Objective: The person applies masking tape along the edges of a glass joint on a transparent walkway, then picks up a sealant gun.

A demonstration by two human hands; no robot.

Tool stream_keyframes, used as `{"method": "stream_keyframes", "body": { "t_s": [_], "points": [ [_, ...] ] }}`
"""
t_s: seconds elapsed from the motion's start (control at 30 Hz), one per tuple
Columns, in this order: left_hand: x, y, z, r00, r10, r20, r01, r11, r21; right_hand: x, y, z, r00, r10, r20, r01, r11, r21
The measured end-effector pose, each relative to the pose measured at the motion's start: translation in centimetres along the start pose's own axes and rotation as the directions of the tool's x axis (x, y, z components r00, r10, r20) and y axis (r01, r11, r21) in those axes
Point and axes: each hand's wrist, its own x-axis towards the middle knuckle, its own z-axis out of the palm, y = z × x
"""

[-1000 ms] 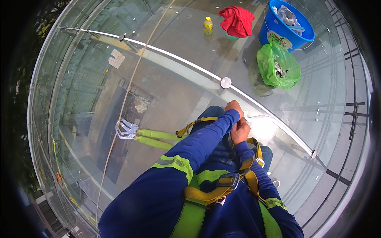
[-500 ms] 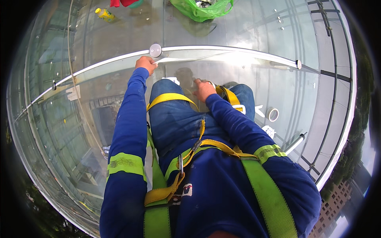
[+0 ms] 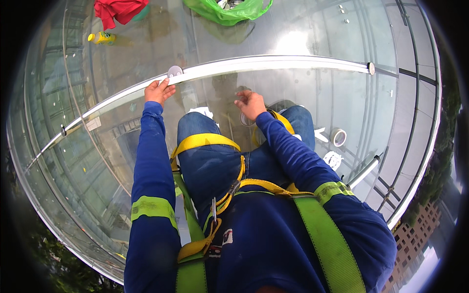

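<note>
1. Left hand (image 3: 159, 92): positioned at the left end of the white strip (image 3: 234, 66), just below the round metal fitting (image 3: 175, 71). Fingers are partly spread, with the fingertips at the strip; whether they grip it cannot be told.
2. Right hand (image 3: 251, 105): placed above the glass panel (image 3: 288, 88), between the knees and apart from the strip. Thumb and forefinger stand apart with nothing between them. A round-edged object (image 3: 245, 119) shows beneath the hand; whether the other fingers hold it cannot be told.
3. White strip: extends rightward from the left hand along the pale seam (image 3: 111, 99), toward the round end cap (image 3: 371, 68).
4. Right of the right knee: tape roll (image 3: 338, 137), crumpled white paper (image 3: 333, 160) and white tube (image 3: 365, 172).
5. Beyond the seam: yellow bottle (image 3: 101, 37), red cloth (image 3: 119, 10) and green plastic bag (image 3: 229, 14).
</note>
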Motion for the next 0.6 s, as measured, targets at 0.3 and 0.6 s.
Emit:
{"method": "stream_keyframes", "body": {
  "t_s": [0.3,0.6],
  "points": [
    [-2.6,2.2,4.7,0.976,0.198,-0.09,-0.207,0.972,-0.112,4.4,3.5,-1.9,0.801,0.075,-0.594,-0.033,0.996,0.081],
    [-10.6,5.5,6.4,0.889,0.363,-0.281,-0.361,0.931,0.058,4.4,1.0,-1.9,0.867,0.01,-0.499,-0.122,0.974,-0.193]
  ]
}}
